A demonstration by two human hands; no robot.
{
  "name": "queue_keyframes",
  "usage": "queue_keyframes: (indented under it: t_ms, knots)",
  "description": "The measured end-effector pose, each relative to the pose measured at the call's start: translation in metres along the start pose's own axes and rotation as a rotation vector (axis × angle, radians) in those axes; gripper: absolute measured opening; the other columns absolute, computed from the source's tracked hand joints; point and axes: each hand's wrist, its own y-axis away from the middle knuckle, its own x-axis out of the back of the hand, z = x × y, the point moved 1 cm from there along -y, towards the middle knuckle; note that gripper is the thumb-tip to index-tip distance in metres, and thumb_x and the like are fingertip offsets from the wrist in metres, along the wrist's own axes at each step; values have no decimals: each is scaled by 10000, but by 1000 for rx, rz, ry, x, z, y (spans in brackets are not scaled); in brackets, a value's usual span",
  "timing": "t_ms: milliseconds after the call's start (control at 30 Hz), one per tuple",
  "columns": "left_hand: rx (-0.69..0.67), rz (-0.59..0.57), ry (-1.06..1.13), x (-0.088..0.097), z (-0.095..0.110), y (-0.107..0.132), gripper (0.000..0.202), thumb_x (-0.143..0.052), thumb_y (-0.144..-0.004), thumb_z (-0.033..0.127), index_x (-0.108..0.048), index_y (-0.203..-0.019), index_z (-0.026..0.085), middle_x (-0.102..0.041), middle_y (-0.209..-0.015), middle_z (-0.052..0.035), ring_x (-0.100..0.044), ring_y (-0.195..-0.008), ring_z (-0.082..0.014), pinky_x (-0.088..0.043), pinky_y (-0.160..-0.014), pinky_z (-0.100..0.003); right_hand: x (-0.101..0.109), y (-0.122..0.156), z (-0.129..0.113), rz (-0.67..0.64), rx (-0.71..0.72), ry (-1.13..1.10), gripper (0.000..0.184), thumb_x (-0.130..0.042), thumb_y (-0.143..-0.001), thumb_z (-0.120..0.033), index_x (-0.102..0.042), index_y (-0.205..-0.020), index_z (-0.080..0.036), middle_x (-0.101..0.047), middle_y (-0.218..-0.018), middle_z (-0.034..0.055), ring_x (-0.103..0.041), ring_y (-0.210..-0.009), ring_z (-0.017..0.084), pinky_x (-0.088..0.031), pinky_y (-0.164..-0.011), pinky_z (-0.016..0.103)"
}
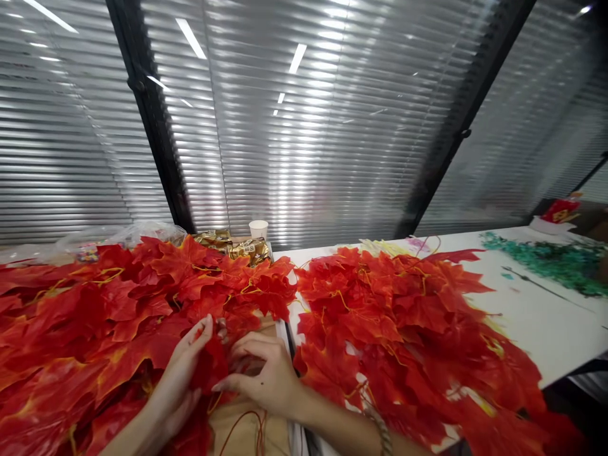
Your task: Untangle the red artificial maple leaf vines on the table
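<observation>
Two big heaps of red artificial maple leaves cover the table, one on the left [95,329] and one on the right [403,329]. My left hand [183,373] lies at the edge of the left heap, fingers pinched on a red leaf [211,364]. My right hand [263,373] is beside it with fingers curled, its fingertips on the same leaf. A beaded bracelet [380,430] is on my right wrist. Thin orange strings [247,424] lie on the brown board below my hands.
A white paper cup [259,229] and gold-wrapped items [237,246] stand at the back by the window blinds. Clear plastic bags [118,237] lie at the back left. Green foliage [555,263] and a red object [560,211] sit on the white table [546,329] to the right.
</observation>
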Motion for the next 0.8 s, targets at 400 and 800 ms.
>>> queue_keyframes:
  t_ms: [400,800]
  knots:
    - [56,-208,-43,-8,6,10,204,-683,-719,182,-646,-918,156,-718,-848,-55,-671,-805,-198,-535,-728,-270,17,-10,7,199,-326,-294,257,-623,-723,-368,-562,-625,-139,-571,-602,1,-526,-551,111,-458,-554,230]
    - [62,-270,-147,-13,11,19,165,-758,-607,117,-682,-753,136,-703,-654,-37,-679,-674,-202,-535,-629,-256,24,-12,5,224,-295,-222,393,-568,-769,-385,-348,-523,-172,-320,-521,-53,-319,-505,73,-301,-496,201]
